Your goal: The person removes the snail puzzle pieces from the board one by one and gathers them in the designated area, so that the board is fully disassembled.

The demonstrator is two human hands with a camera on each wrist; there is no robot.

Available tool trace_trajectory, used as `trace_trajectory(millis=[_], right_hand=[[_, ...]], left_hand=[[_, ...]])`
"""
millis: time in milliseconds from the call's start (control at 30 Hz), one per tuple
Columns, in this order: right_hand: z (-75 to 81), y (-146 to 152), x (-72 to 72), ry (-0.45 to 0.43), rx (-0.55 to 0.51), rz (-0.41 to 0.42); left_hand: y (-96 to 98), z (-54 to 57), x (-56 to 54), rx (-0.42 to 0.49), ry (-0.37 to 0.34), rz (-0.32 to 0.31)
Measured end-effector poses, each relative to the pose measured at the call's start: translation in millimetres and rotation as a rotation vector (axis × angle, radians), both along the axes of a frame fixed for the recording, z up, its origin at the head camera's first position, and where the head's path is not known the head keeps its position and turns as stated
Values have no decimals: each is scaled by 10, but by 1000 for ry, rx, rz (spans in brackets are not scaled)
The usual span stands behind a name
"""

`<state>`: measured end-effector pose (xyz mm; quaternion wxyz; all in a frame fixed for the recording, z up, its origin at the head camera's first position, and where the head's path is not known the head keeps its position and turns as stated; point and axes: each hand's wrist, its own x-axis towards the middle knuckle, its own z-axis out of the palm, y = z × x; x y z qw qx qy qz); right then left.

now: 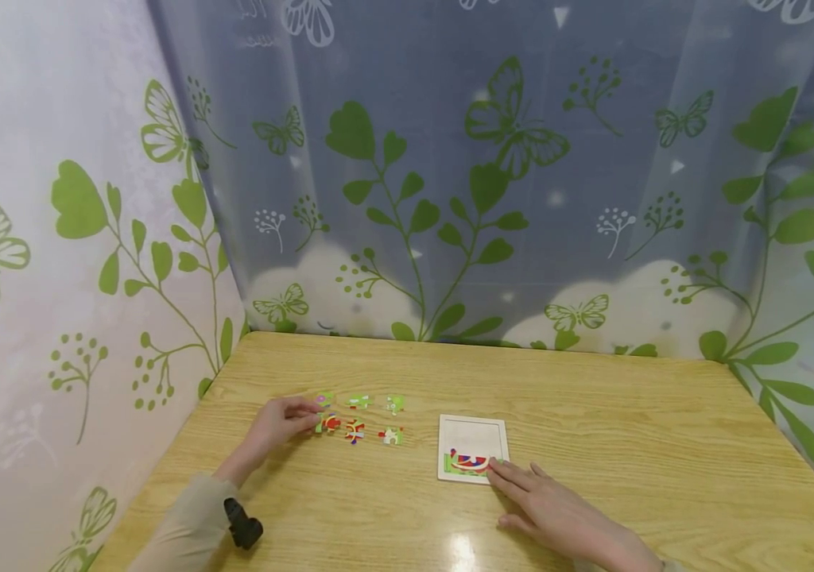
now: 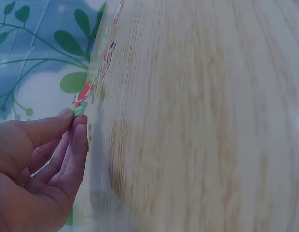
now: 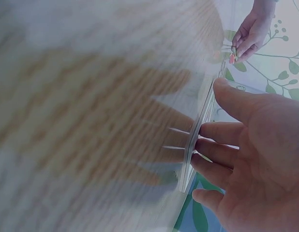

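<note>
My left hand pinches a red and green jigsaw piece between thumb and fingers, and in the left wrist view the piece looks tilted up. Around it on the table lie several loose jigsaw pieces in two rough rows. To their right is a square wooden puzzle tray, its bottom strip filled with coloured pieces. Straight fingertips of my right hand rest on the tray's lower right corner. In the right wrist view that hand reaches the tray's edge, its fingers extended.
The wooden table runs back to a printed curtain with leaves and butterflies, and another curtain side borders it on the left. A black device sits at my left sleeve.
</note>
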<state>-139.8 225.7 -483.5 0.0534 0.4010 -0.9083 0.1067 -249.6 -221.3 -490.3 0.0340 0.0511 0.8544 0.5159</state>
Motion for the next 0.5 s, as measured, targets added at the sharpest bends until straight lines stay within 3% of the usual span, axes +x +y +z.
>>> trace_trajectory(millis=[500], right_hand=[[12, 0, 12, -30, 2, -14]], left_hand=[[-51, -40, 1, -11, -55, 74]])
